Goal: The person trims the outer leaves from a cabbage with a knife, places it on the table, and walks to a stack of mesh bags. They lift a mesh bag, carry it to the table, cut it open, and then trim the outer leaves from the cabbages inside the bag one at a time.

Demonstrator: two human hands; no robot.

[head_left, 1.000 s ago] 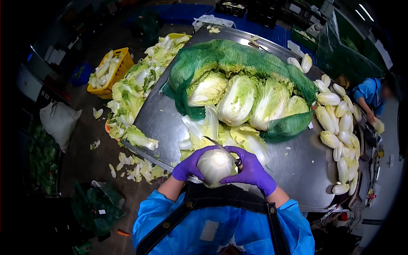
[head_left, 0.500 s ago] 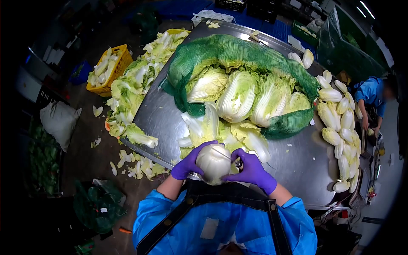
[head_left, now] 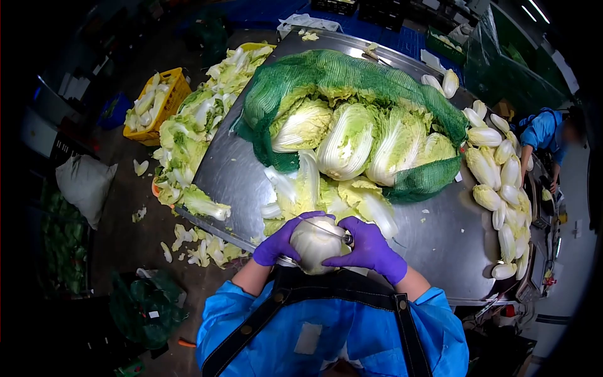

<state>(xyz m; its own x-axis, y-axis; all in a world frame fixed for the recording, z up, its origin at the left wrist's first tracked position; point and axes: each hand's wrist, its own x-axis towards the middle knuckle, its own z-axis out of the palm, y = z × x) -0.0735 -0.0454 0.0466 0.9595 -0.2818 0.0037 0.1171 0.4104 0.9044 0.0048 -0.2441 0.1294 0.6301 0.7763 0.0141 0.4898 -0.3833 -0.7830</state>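
Napa cabbage (head_left: 317,244) sits stem-up at the near edge of the steel table (head_left: 440,251), left hand (head_left: 279,242) curled round its side, right hand (head_left: 370,249) clamped on a knife (head_left: 326,229) laid across the stem end. Trimmed heads (head_left: 502,182) line the table's right side, while untrimmed heads (head_left: 345,141) lie in the green net sack (head_left: 352,75), so plenty looks left. No writing is readable anywhere.

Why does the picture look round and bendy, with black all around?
Head view: a fisheye lens curves the table and leaves black corners; same head view: light glares on the steel, the cabbage looks sharp, the far person blurry.
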